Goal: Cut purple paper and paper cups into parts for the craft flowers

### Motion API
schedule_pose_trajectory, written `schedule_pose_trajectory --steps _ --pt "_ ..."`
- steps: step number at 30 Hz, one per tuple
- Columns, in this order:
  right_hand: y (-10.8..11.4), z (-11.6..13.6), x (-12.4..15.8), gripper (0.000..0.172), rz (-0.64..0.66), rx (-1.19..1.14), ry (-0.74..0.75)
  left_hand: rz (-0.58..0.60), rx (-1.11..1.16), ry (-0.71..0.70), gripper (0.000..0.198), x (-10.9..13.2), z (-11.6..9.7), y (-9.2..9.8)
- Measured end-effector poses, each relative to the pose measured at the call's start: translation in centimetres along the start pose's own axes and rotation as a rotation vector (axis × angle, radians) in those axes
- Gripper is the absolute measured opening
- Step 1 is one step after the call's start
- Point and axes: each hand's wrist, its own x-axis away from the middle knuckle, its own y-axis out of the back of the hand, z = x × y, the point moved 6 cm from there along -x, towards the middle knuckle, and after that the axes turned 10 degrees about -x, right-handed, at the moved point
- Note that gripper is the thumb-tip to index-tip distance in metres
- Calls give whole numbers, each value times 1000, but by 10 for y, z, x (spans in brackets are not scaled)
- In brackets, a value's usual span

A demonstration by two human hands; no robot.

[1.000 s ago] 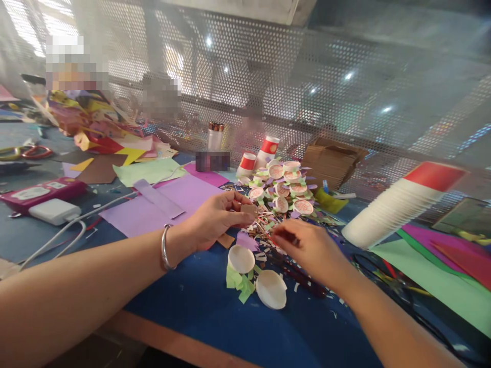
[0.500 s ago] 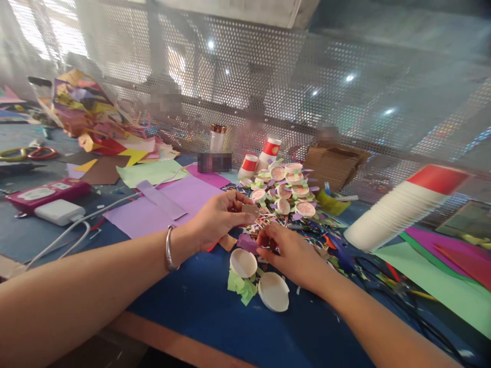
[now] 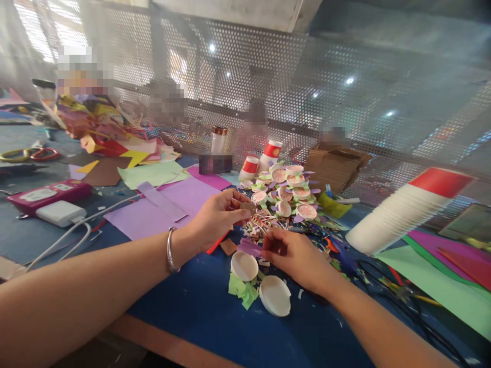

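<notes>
My left hand (image 3: 224, 214), with a silver bangle on the wrist, pinches a small brown paper piece (image 3: 248, 206) between thumb and fingers. Lower and to the right, my right hand (image 3: 295, 253) is closed with curled fingers; whatever they hold is hidden. Its fingertips are beside folded purple paper strips (image 3: 249, 247). Just below sit two shallow cut paper cup bottoms, one whitish (image 3: 244, 266) and one nearer me (image 3: 275, 296). Light green paper pieces (image 3: 243, 290) lie against them. Behind my hands is a pile of cup-bottom pieces (image 3: 284, 193) with green and purple paper bits.
A tall leaning stack of paper cups (image 3: 402, 214) stands at the right. Purple sheets (image 3: 153, 209), a pink device (image 3: 49, 197) with a white adapter (image 3: 61, 212) and its cable, and scissors (image 3: 28, 154) occupy the left. A cardboard box (image 3: 335, 166) sits against the perforated screen.
My right hand has shifted slightly right and down, away from my left hand, uncovering more paper scraps between them. My left hand still pinches the brown paper piece, almost unmoved.
</notes>
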Motion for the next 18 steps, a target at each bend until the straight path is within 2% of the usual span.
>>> schedule_pose_trajectory --steps 7,11,18 --pt "1 -7 -1 17 -67 -196 -6 -68 -74 -10 11 1 6 0" --pt "1 -7 -1 17 -79 -225 0 -48 -26 31 9 1 10 -5" --pt "-3 -3 1 17 -86 -215 10 -24 -46 -28 10 -1 11 -5"
